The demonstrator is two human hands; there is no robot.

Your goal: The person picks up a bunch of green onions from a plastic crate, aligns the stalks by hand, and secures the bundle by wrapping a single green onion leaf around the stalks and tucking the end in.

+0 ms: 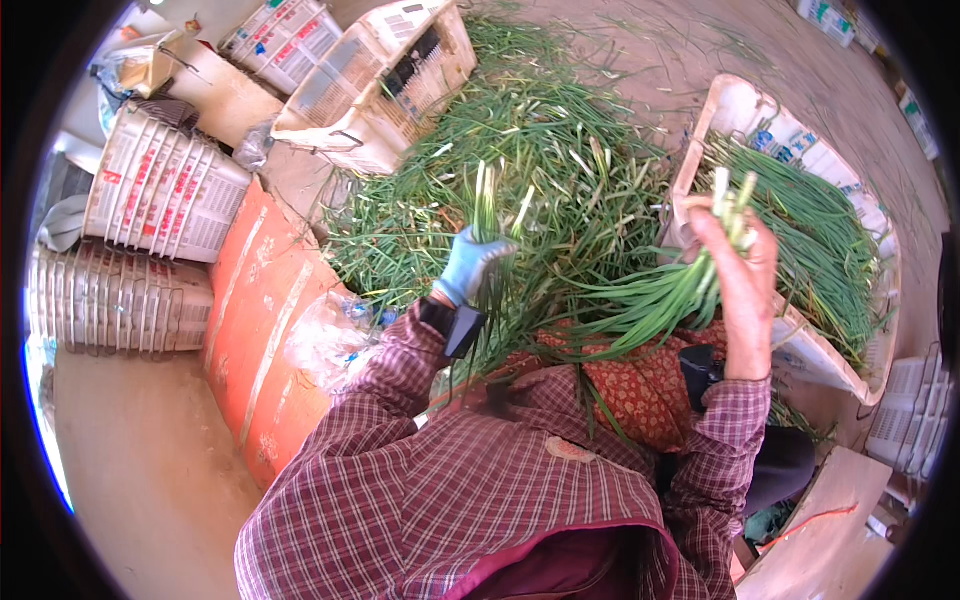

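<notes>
In a blue glove, my left hand [474, 264] grips a small bunch of green stalks [486, 196] by their pale ends, with the dark leaves hanging down below the fist. My bare right hand [739, 251] is closed around a larger bunch of leafy greens [660, 300], probably garlic chives or young scallions. Its whitish stem ends point up past the fingers, and its leaves spread left over my patterned red apron [645, 390]. Beyond both hands lies a broad heap of loose green stalks and leaves [555, 150].
At right, a white plastic crate [694, 161] holds neatly laid greens [810, 225]. Another white crate [360, 139] stands behind the heap at upper left. Stacked crates [165, 187] rise at far left beside an orange padded surface [262, 300] and a crumpled clear plastic bag [326, 341].
</notes>
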